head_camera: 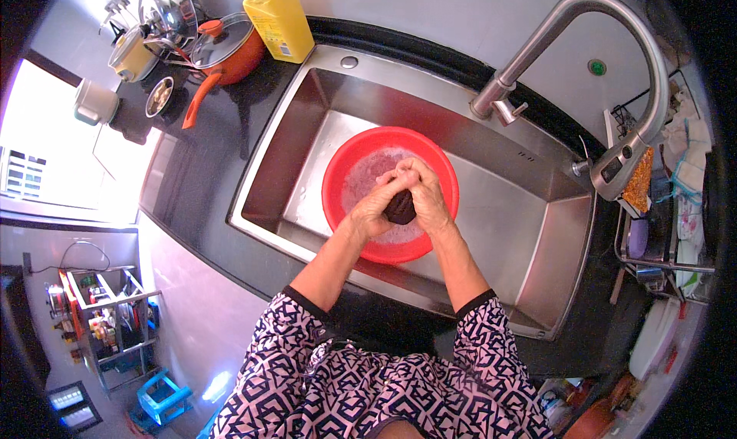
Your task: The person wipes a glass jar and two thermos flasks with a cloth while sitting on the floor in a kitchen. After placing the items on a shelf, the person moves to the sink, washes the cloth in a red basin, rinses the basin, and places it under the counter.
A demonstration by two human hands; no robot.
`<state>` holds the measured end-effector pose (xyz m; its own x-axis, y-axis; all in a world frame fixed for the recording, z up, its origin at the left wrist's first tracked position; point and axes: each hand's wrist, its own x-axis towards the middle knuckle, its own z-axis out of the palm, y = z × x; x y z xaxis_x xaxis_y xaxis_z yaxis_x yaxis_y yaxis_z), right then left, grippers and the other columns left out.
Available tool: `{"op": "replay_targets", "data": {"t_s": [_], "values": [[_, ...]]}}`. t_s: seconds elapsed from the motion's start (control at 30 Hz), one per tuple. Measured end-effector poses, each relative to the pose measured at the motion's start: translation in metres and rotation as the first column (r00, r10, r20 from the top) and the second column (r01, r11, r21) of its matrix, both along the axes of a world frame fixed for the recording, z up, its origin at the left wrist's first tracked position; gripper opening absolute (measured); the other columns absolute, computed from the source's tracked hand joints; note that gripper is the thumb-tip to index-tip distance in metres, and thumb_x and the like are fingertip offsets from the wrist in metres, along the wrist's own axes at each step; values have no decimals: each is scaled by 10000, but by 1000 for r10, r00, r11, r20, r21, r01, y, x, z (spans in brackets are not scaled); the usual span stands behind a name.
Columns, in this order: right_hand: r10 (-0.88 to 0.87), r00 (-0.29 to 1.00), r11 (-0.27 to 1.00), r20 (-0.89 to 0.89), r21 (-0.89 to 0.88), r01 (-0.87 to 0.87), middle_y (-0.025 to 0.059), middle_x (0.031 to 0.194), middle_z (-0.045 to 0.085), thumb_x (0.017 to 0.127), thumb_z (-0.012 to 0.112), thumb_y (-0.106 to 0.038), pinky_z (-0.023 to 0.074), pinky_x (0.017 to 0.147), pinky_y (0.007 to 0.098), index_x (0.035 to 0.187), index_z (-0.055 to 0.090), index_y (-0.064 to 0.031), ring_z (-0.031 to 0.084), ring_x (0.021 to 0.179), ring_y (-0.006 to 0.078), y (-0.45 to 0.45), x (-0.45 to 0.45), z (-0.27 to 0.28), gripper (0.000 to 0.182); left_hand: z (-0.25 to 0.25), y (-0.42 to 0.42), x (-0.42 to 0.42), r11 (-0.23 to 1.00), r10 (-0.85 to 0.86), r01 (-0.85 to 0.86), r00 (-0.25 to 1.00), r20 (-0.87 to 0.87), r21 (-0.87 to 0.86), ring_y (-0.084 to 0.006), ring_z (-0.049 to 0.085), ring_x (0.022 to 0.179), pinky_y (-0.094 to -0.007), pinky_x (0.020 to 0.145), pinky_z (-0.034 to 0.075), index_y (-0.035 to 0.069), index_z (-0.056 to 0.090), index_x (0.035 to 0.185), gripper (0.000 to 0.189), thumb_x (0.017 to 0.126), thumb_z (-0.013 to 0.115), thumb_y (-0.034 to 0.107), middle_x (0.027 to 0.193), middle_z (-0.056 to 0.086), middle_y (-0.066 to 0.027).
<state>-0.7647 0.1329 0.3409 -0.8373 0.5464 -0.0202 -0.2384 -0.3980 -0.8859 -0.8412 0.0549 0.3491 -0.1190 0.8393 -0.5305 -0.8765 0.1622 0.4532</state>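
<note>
My left hand [374, 208] and my right hand [427, 194] are clasped together over a red plastic basin [335, 162]. Between them they grip a dark, bunched cloth [400, 207], partly hidden by the palms and fingers. Sudsy water [368, 168] lies in the basin beneath the hands. The basin rests inside a stainless steel sink [501, 197], towards its left side.
A pull-out faucet [601, 4] arches over the sink's right side. Left of the sink stand a yellow bottle [282, 21], an orange lidded pan [233, 53] and a small bowl [159, 97]. A metal rack [668, 263] with several items stands at right.
</note>
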Motion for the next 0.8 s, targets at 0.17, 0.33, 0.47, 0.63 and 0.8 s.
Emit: {"op": "replay_targets", "data": {"t_s": [0.17, 0.33, 0.47, 0.63, 0.8], "values": [[95, 995, 971, -17, -218, -96, 59, 735, 524, 846, 440, -54, 463, 659, 292, 1046, 462, -18, 540, 691, 157, 6, 0, 25, 205, 32, -13, -6, 970, -240, 243, 967, -84, 27, -204, 586, 866, -404, 722, 502, 243, 422, 1125, 513, 725, 676, 46, 991, 558, -17], [121, 991, 990, 66, -83, -115, -17, 628, 431, 834, 414, -34, 400, 535, 209, 1029, 501, -8, 435, 559, 69, 15, -10, 36, 215, 40, -8, -19, 863, -500, 497, 823, -270, -86, -174, 599, 656, -278, 458, 483, 171, 459, 1074, 404, 739, 670, 92, 901, 596, -59], [88, 989, 995, 115, 43, -94, -40, 575, 417, 833, 404, -29, 353, 480, 170, 912, 547, -22, 405, 512, 35, 20, -21, 38, 163, 37, -5, -21, 854, -515, 511, 797, -317, -102, -109, 535, 598, -211, 396, 358, 120, 497, 941, 289, 719, 680, 145, 775, 573, -16], [94, 983, 995, 154, -1, -95, -53, 551, 395, 818, 370, -1, 318, 431, 168, 757, 515, -59, 363, 472, 20, 22, -31, 21, 167, 31, -3, -18, 873, -487, 438, 764, -423, -214, -55, 430, 490, -188, 405, 330, 129, 479, 752, 195, 687, 663, 117, 600, 473, 28], [86, 967, 994, 240, 46, -99, -50, 544, 388, 815, 358, -13, 302, 408, 172, 701, 485, -73, 361, 459, 24, 18, -37, 2, 181, -36, -5, -6, 957, -256, 254, 521, -814, -139, -181, 541, 574, -347, 517, 452, 62, 541, 875, 192, 746, 600, 191, 655, 556, -38]]}}
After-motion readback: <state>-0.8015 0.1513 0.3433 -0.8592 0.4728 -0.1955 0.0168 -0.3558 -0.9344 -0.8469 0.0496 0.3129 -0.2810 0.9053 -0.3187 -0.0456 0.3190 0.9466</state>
